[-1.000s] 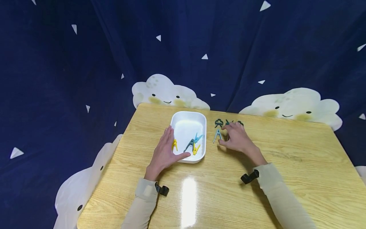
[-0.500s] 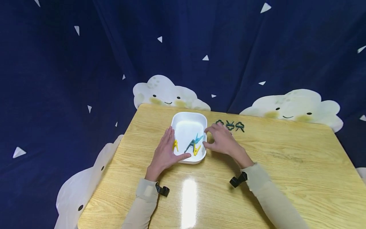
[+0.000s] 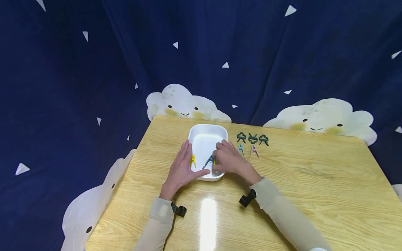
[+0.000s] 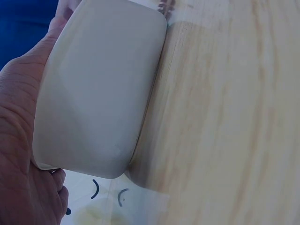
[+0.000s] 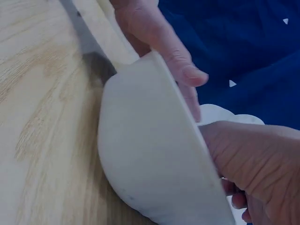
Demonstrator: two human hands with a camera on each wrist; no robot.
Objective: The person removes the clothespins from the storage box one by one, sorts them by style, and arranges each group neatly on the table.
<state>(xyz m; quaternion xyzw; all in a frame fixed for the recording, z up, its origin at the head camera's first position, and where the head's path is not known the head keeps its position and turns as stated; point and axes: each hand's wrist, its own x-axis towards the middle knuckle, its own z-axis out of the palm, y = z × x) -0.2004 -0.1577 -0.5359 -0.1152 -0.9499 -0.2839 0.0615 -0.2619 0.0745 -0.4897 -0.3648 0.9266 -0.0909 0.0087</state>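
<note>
In the head view, my left hand [image 3: 180, 166] lies along the left side of a white plastic tray [image 3: 201, 128], fingers straight and thumb over its near rim. My right hand [image 3: 230, 158] reaches over the tray's right rim with bent fingers, among the clips inside. Below those fingers show a dark teal clip [image 3: 208, 161] and part of a yellow one. Another yellow clip [image 3: 193, 160] lies by the left wall. Whether the right fingertips pinch a clip is hidden; in the right wrist view the tray wall [image 5: 145, 140] covers them.
Right of the tray on the wooden table [image 3: 298, 191] lie several clips: a row of dark green ones [image 3: 252, 138], with a light blue clip [image 3: 240, 149] and a pink clip [image 3: 254, 152] in front. A dark blue curtain [image 3: 201, 52] hangs behind the table.
My right hand has moved left from the light blue clip on the table into the tray, uncovering the pink clip and now covering the blue clip inside. The left hand stays put.
</note>
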